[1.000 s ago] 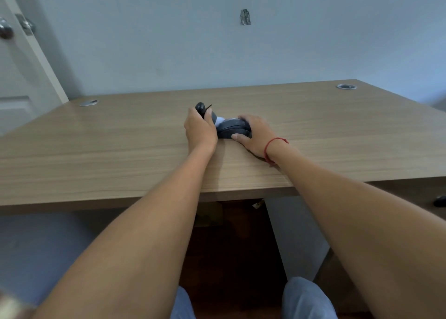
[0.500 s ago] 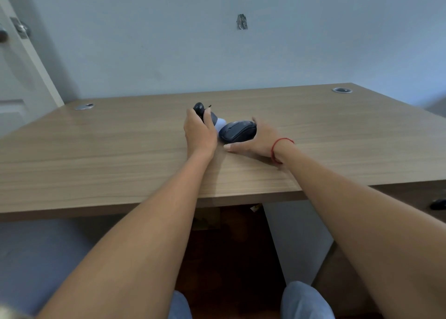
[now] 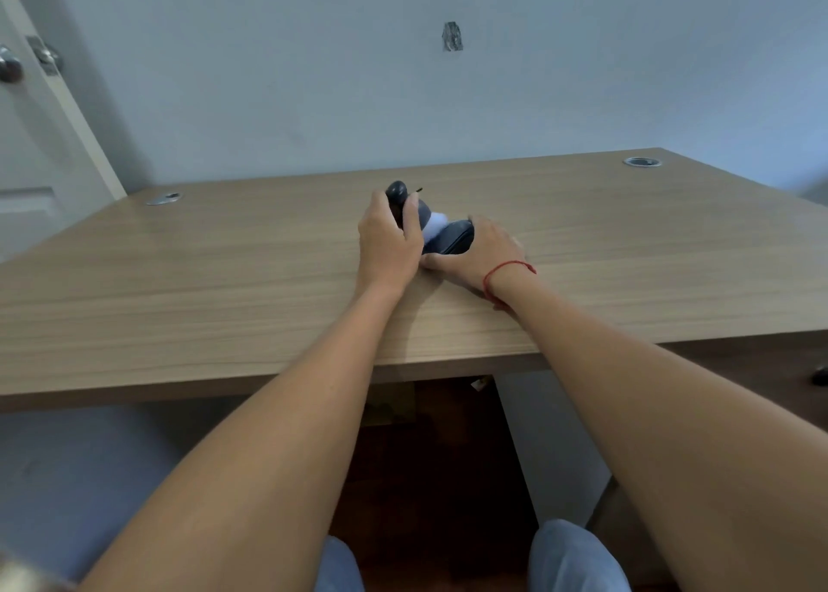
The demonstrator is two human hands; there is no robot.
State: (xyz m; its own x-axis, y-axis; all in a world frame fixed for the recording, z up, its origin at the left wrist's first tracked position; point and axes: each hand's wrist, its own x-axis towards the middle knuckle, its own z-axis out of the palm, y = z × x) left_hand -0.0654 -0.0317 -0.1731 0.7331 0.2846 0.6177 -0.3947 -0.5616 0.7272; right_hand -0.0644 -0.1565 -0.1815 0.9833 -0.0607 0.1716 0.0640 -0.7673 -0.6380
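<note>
On the wooden desk (image 3: 224,278), near its middle, my left hand (image 3: 387,244) grips a small dark object (image 3: 397,192) with a rounded black top, a grey body and a white patch (image 3: 434,225) on its right side. Touching that white patch is a dark computer mouse (image 3: 453,238), tilted on its side. My right hand (image 3: 490,251) holds the mouse from the right, fingers curled over it and thumb along its near edge. A red string circles my right wrist. Much of both objects is hidden by my hands.
Two metal cable grommets sit in the desk's far corners, one on the left (image 3: 163,198) and one on the right (image 3: 641,162). A white door with a knob (image 3: 9,69) stands at the left. A drawer handle (image 3: 820,375) shows under the desk's right end. My knees are below the front edge.
My right hand tipped the mouse up off the desk, then closed further over it and pressed it against the white patch. My left hand kept its grip and hardly moved.
</note>
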